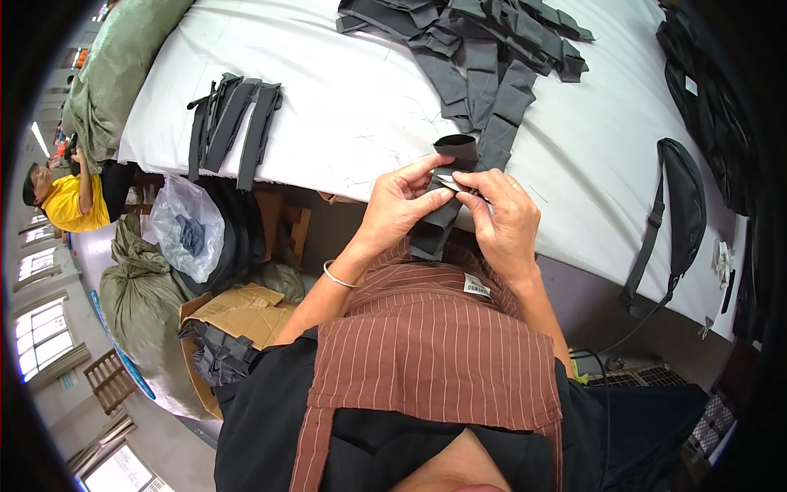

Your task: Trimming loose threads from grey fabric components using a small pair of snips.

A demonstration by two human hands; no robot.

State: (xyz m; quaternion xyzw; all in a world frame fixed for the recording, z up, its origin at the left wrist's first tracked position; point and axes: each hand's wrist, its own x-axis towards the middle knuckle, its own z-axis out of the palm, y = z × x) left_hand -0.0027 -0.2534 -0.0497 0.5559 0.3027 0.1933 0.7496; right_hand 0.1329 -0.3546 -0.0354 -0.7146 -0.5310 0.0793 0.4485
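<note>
Above the near edge of the white table, my left hand [400,203] pinches a dark grey fabric strip [456,148] between thumb and fingers. The strip's lower end hangs past the table edge toward my striped apron. Facing it, my right hand [506,220] is closed on a small pair of silver thread snips [448,182]. Their blades lie against the strip, between the two thumbs; the handles are mostly hidden by my fingers. Just beyond my hands, more grey strips [508,102] trail down from a heaped pile [475,37] of the same fabric.
Several grey strips [238,123] lie side by side at the table's left. A black waist bag [679,209] rests at the right edge. Below left are a clear plastic bag [187,225] and a cardboard box [246,312] of dark pieces. A person in yellow [76,201] is at far left.
</note>
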